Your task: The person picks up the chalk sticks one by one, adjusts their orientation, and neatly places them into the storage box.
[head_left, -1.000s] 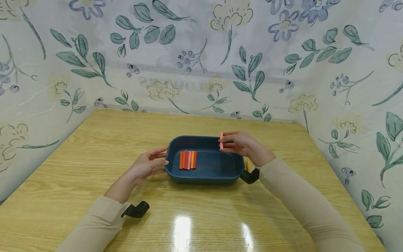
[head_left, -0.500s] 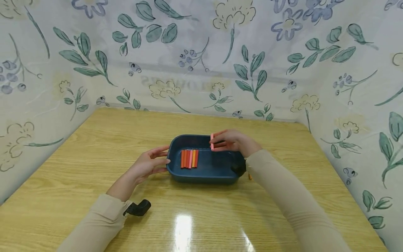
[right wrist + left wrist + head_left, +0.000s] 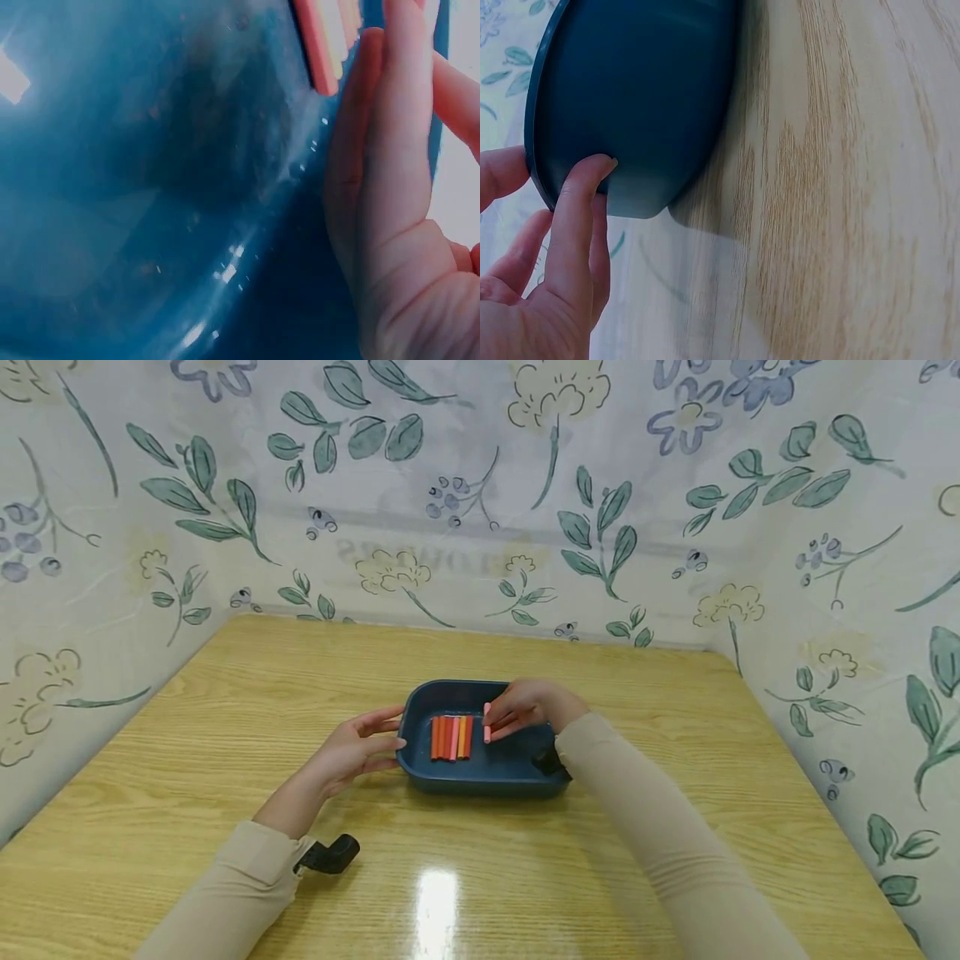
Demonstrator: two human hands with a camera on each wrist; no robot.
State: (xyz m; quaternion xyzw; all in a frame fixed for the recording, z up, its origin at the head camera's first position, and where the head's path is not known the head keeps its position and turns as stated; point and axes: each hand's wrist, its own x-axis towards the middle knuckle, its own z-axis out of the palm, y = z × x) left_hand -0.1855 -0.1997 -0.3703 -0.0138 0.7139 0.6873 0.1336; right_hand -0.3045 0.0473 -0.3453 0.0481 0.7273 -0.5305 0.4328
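My right hand (image 3: 521, 708) pinches a short pink stick (image 3: 487, 723) over the inside of a dark blue tray (image 3: 480, 789). The stick stands a little right of a row of several red, orange, pink and yellow sticks (image 3: 452, 738) on the tray floor. In the right wrist view my right hand (image 3: 397, 187) hides most of the held stick, and the row's end (image 3: 319, 45) shows beside the fingers. At the tray's left end my left hand (image 3: 356, 745) has spread fingers touching it; in the left wrist view one fingertip (image 3: 600, 165) presses the outer wall.
A wooden table (image 3: 285, 693) carries the tray. Flower-patterned cloth (image 3: 480, 527) rises behind it and along both sides. Black wrist mounts (image 3: 330, 855) stick out from the sleeves, the right one hanging over the tray's right half.
My right hand has moved left and lower with the pink stick, closer to the row. The left hand stays at the tray's end. A yellow-orange stick right of the tray is now hidden.
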